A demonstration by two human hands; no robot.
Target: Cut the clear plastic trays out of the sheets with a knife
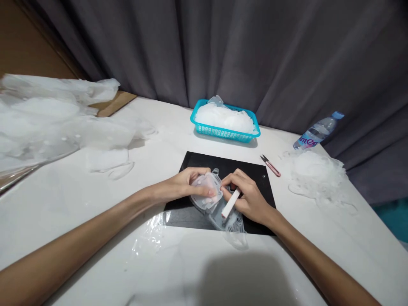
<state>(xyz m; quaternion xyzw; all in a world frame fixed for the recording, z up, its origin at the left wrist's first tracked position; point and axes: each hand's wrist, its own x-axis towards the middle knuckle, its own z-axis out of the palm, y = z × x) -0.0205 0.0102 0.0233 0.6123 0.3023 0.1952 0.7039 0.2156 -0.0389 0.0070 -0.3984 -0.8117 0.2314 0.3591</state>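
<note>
My left hand (197,185) is closed on a translucent, cup-like soft plastic piece (208,187), with the thumb pressed on its face. My right hand (247,193) has a white stick-like tool handle (230,204) in its grip, and its thumb and forefinger meet at the right edge of the piece. The working end of the tool is hidden by the fingers. Beneath both hands lies a black mat (188,219), with more clear plastic parts and thin strands (234,227) hanging over its front edge.
A blue basket (228,135) heaped with whitish translucent pieces stands at the back. Pink thread snips (270,165) lie right of the mat. Clear scraps (317,174) and a water bottle (318,132) are farther right. Translucent sheets and bags (47,123) cover the left side.
</note>
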